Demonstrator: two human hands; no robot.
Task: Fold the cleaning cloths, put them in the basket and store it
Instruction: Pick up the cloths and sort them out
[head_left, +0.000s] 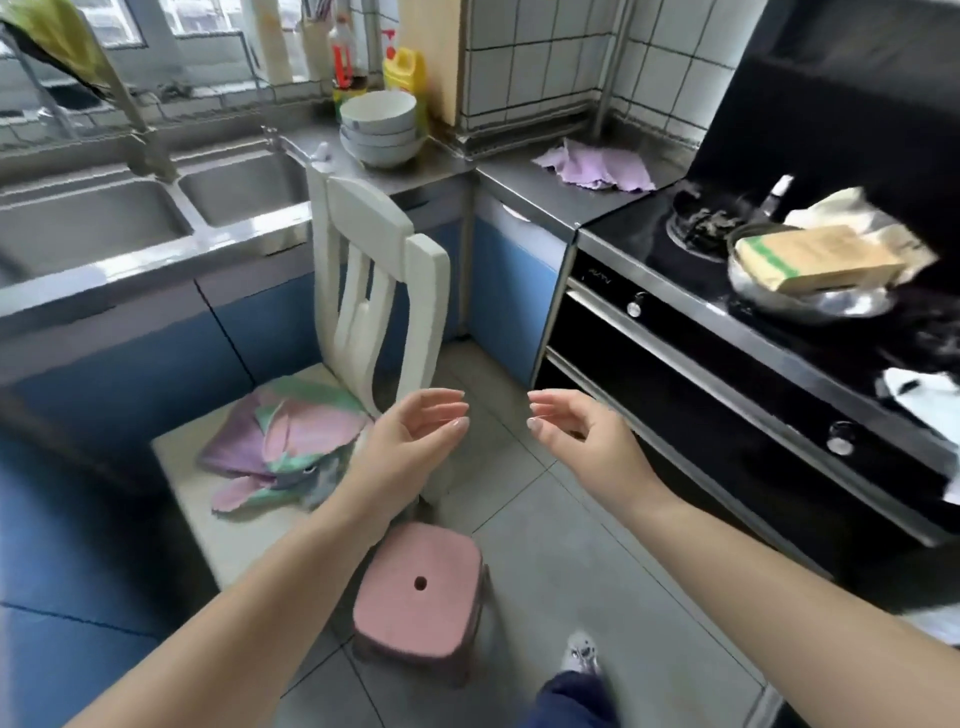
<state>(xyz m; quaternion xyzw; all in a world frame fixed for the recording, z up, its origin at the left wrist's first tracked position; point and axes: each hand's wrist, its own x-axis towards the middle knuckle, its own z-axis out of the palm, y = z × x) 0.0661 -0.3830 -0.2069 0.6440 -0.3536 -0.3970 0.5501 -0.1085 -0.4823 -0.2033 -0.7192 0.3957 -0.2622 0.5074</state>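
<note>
A loose pile of pink, purple and green cleaning cloths (283, 441) lies on the seat of a white chair (382, 291) against the blue cabinets. Another purple cloth (597, 163) lies crumpled on the steel counter in the corner. My left hand (415, 431) hovers palm up just right of the chair seat, fingers loosely curved, holding nothing. My right hand (576, 426) faces it a short gap away, fingers also relaxed and empty. No basket is in view.
A pink plastic stool (418, 587) stands on the grey tiles below my left forearm. Stacked white bowls (379, 130) sit on the counter behind the chair. A double sink (130, 208) is at left. The black stove (727, 291) at right carries a pan with packages.
</note>
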